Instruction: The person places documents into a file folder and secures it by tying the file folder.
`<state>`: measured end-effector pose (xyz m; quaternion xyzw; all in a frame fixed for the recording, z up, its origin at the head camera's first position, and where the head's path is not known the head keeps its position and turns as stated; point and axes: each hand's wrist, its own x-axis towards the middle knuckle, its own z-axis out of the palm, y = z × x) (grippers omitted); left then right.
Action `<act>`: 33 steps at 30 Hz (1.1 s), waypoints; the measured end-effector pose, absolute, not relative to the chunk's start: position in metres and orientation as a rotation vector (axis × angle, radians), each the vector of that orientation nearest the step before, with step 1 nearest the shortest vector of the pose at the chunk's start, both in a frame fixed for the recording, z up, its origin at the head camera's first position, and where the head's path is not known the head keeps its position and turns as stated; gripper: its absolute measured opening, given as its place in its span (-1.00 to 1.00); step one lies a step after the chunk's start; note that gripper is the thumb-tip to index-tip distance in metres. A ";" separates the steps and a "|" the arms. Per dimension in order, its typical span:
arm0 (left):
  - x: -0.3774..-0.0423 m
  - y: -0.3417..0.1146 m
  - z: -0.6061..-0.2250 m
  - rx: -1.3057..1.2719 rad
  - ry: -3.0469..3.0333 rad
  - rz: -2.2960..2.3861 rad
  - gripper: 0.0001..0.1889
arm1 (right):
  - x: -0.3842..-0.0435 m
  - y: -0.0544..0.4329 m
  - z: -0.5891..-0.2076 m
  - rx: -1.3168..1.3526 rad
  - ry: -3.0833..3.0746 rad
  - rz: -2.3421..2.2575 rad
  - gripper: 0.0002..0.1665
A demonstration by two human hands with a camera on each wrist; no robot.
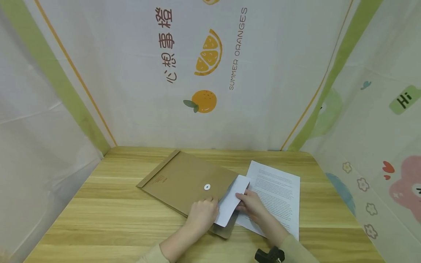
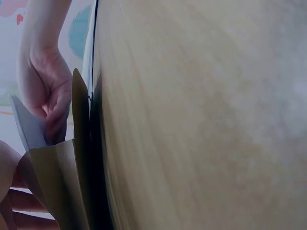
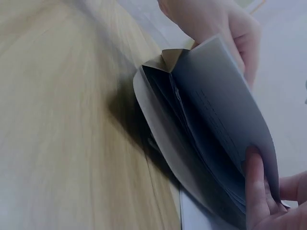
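Note:
A brown kraft document envelope (image 1: 190,175) with a white button (image 1: 207,187) lies slantwise on the table, its mouth facing the lower right. White paper (image 1: 231,202) sticks out of that mouth. My left hand (image 1: 203,213) grips the envelope at the near corner of the opening; in the left wrist view its fingers (image 2: 29,201) lie along the envelope's side. Thumb above and fingers beneath, my right hand (image 1: 252,204) pinches the paper's outer edge. In the right wrist view the mouth gapes, showing further sheets (image 3: 192,129) in its dark inside and print on the paper's inner face (image 3: 216,91).
A printed white sheet (image 1: 277,190) lies on the wooden table (image 1: 115,204) at the right, partly under my right forearm. A black device (image 1: 269,254) sits at my right wrist. Patterned white curtains (image 1: 131,91) hang behind the table and along both sides.

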<state>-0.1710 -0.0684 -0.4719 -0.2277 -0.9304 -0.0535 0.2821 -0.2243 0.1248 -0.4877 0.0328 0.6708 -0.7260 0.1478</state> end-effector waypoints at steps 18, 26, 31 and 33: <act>-0.165 -0.068 -0.466 -0.681 -2.598 -0.251 -0.91 | -0.244 0.095 -0.497 0.063 1.887 -2.072 -0.66; -0.166 -0.066 -0.468 -0.676 -2.563 -0.240 -0.86 | -0.253 0.086 -0.503 0.062 1.883 -2.094 -0.66; -0.166 -0.065 -0.468 -0.662 -2.553 -0.253 -0.88 | -0.258 0.080 -0.506 0.138 1.857 -2.118 -0.73; -0.165 -0.065 -0.467 -0.662 -2.553 -0.270 -0.88 | -0.259 0.079 -0.506 0.150 1.857 -2.118 -0.75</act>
